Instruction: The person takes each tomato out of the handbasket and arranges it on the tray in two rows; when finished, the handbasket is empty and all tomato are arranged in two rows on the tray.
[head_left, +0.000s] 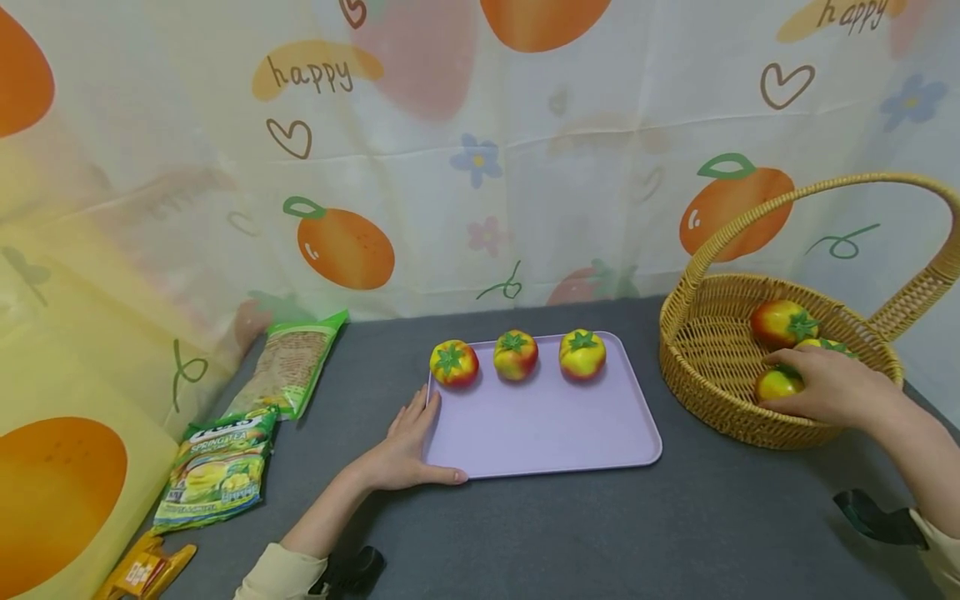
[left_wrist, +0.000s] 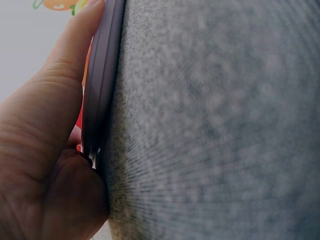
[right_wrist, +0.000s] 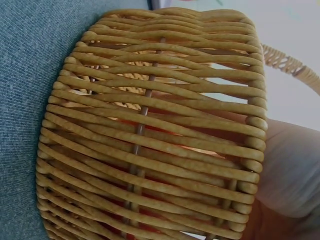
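Three red-and-yellow tomatoes with green star-shaped tops, a left one (head_left: 453,364), a middle one (head_left: 516,356) and a right one (head_left: 582,355), stand in a row along the far edge of a lilac tray (head_left: 540,429). My left hand (head_left: 405,442) rests at the tray's near left corner, fingers along its left side and thumb along the front rim. Inside the wicker basket (head_left: 705,400), my right hand (head_left: 836,387) grips a tomato (head_left: 776,383) from above. Another tomato (head_left: 783,323) lies behind it, and one more is partly hidden by the hand. The basket wall (right_wrist: 150,130) mostly covers the right wrist view.
On the left lie a green-edged bag of brown contents (head_left: 288,367), a green-and-yellow packet (head_left: 217,471) and a small orange packet (head_left: 146,571). The basket's tall handle (head_left: 825,187) arches over its opening. A printed cloth (head_left: 420,167) hangs behind the dark grey table (head_left: 570,533).
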